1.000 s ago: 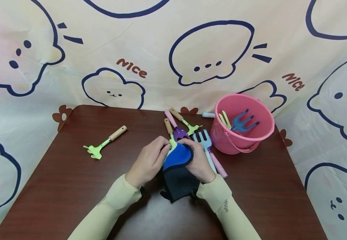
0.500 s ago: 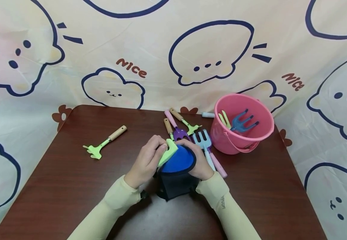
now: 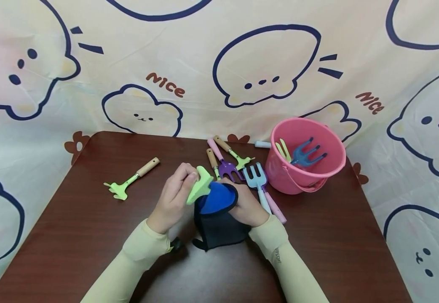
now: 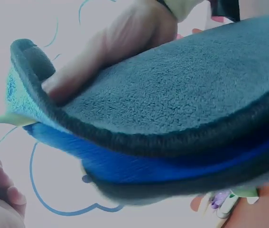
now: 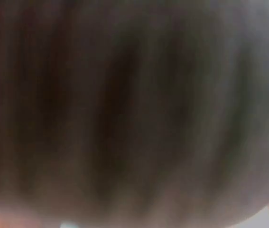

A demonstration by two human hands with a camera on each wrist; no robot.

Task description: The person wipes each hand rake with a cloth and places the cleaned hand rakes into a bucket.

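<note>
In the head view my left hand (image 3: 170,200) pinches a light green piece (image 3: 199,185) at the left edge of a pouch's mouth. I cannot tell whether its lower end is inside. The dark pouch (image 3: 223,229) has a bright blue lining (image 3: 219,200) and black trim, and its mouth faces up. On its right side, my right hand (image 3: 249,204) grips the rim. The left wrist view shows the pouch's fuzzy grey outside (image 4: 172,85) close up, with the right thumb laid over it. A blurred dark surface fills the right wrist view.
A pink bucket (image 3: 278,170) at the back right holds a blue fork (image 3: 306,155) and a light green one. Beside it lie a light blue fork (image 3: 256,179), a purple fork (image 3: 227,168) and wood-handled green tools. Another green rake (image 3: 119,190) lies at the left.
The left hand has drawn back leftward, bringing the green piece with it, so more of it shows above the pouch. The right hand and the pouch have shifted slightly left.
</note>
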